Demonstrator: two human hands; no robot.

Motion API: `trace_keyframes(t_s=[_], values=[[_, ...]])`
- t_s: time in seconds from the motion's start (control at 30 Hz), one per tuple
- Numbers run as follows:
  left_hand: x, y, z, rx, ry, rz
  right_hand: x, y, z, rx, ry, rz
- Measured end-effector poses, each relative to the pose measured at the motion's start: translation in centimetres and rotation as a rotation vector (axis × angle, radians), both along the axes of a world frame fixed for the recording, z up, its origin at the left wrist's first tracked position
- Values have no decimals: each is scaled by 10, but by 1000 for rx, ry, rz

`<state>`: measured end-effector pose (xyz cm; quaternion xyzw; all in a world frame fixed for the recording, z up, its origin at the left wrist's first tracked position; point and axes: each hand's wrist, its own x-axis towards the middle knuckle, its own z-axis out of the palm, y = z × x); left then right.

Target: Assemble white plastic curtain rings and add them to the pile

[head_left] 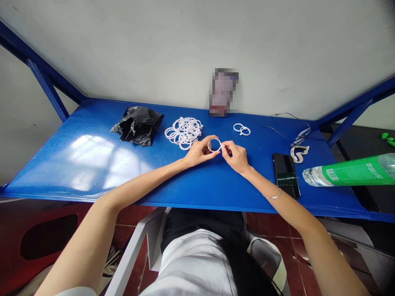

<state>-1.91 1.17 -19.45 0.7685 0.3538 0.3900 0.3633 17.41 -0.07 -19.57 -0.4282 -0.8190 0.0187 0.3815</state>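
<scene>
We hold a single white ring (215, 139) between both hands, just right of the pile of white rings (187, 130) and a little nearer to us than it. Our left hand (199, 153) curves thumb and fingers around the ring's left side, beside the pile's near edge; whether it touches the pile, we cannot tell. Our right hand (235, 156), farther right of the pile, pinches the ring's right side at the fingertips. Right of the pile we see two overlapping rings (242, 129); left of it sits a crumpled black plastic bag (145, 123).
</scene>
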Motion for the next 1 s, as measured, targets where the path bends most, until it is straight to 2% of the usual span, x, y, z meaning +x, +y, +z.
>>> trace_keyframes(t_s=[0.27, 0.57, 0.83, 1.0], values=[[0, 2, 2, -47, 5, 17, -1, -1, 2, -59, 34, 11], [-2, 6, 1, -149, 38, -118, -1, -1, 2, -74, 4, 72], [0, 6, -1, -255, -4, -49, -1, 0, 1, -101, 34, 79], [1, 7, 0, -306, -31, -22, -2, -1, 1, -122, 3, 137]])
